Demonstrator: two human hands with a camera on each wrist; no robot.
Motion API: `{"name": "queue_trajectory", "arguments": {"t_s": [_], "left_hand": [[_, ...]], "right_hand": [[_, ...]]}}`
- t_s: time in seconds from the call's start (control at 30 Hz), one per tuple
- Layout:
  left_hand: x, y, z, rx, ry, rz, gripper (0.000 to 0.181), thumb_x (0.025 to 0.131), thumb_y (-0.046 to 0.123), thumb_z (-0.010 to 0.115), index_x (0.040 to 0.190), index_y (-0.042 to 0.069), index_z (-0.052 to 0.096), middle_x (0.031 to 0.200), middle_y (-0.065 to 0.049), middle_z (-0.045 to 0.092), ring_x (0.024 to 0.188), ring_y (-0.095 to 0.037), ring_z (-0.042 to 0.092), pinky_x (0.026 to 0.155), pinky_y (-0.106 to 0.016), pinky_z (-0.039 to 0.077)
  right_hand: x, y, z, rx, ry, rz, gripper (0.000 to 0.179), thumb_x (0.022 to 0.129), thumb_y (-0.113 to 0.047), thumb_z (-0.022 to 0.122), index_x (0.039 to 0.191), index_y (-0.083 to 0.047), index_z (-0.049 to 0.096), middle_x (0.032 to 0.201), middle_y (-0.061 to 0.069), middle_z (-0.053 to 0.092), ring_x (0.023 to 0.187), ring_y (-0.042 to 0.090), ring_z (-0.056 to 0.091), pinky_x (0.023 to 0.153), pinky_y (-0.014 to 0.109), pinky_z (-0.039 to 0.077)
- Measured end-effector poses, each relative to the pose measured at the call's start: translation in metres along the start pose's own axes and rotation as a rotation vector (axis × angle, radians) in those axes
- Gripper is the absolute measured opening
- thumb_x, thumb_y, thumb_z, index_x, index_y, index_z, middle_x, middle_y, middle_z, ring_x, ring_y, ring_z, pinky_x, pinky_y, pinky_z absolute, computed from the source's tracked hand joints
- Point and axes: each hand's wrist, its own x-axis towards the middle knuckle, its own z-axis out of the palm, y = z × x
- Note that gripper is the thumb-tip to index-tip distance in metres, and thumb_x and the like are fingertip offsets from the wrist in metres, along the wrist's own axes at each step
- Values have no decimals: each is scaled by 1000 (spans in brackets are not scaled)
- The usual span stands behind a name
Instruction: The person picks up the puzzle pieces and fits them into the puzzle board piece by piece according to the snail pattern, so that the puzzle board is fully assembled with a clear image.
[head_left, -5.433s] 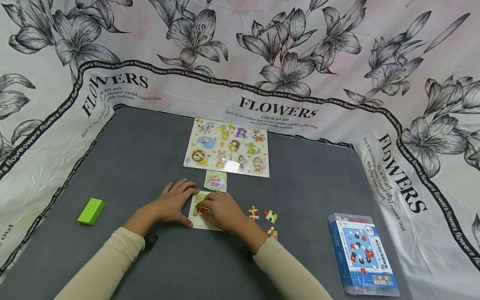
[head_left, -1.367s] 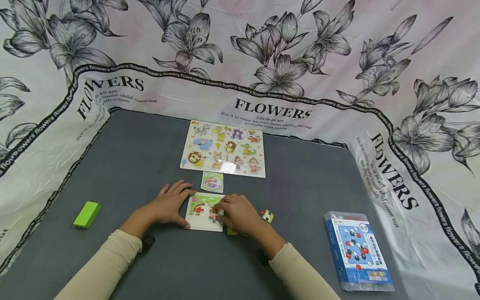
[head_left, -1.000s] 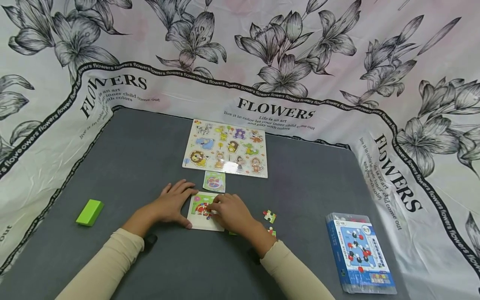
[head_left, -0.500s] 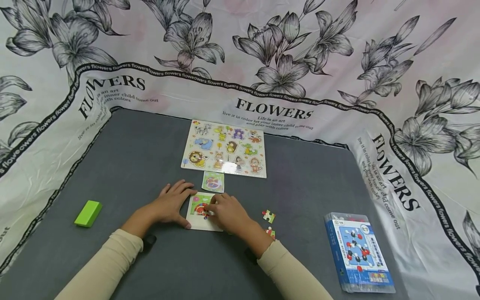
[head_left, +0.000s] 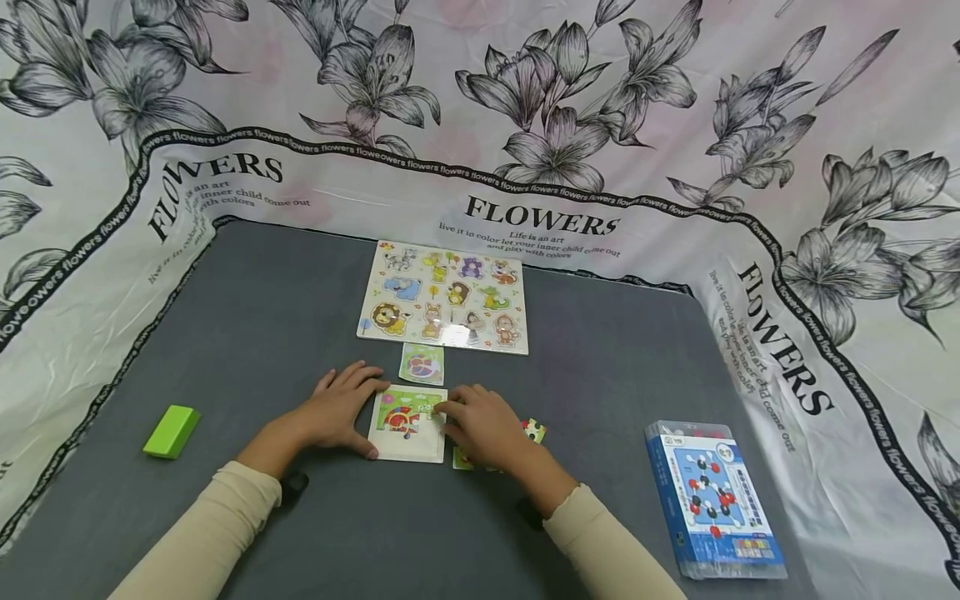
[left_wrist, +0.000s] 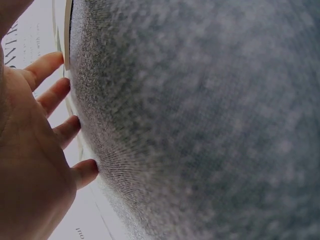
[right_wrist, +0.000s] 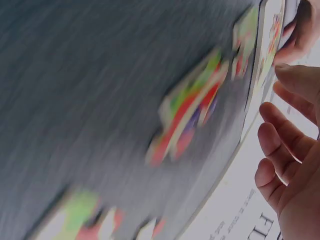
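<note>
A small white-framed jigsaw tray (head_left: 408, 450) lies on the table, with joined red and green puzzle pieces (head_left: 400, 417) in its upper part. My left hand (head_left: 337, 414) rests at its left side, fingers spread, thumb and index fingertip at the frame. At the tray's right edge hovers my right hand (head_left: 483, 427), its fingers loosely bent. The right wrist view shows nothing between them. Beside that hand lie loose puzzle pieces, among them a green one (head_left: 461, 459), a green-and-white one (head_left: 534, 429) and a red-striped one (right_wrist: 192, 107). My right hand and forearm partly cover them.
Above the tray lies a small picture card (head_left: 422, 364), and behind it an animal puzzle board (head_left: 442, 296). A green block (head_left: 172, 432) sits at the left. On the right lies a blue-and-white boxed molecular model set (head_left: 716, 500). A flower-printed cloth (head_left: 540, 158) surrounds the dark table.
My right hand first put a red puzzle piece from the table into the tray and pressed on it. It has now moved right, off that piece. My left hand has stayed at the frame.
</note>
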Motion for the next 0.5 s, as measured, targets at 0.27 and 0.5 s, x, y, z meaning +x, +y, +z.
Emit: {"name": "queue_trajectory", "arguments": {"t_s": [0.27, 0.5], "left_hand": [[2, 1, -1, -17, 4, 5, 103, 59, 55, 87, 142, 11, 46, 153, -15, 32, 145, -43, 17, 107, -72, 12], [1, 1, -1, -15, 2, 7, 102, 60, 56, 87, 142, 10, 46, 153, -15, 31, 145, -43, 16, 107, -72, 12]], "right_hand": [[-37, 37, -12, -18, 52, 97, 32, 86, -26, 75, 117, -18, 70, 112, 4, 63, 94, 20, 60, 72, 35, 51], [-76, 64, -11, 13, 71, 206, 35, 82, -23, 79, 115, -13, 71, 109, 4, 65, 92, 23, 60, 70, 37, 50]]}}
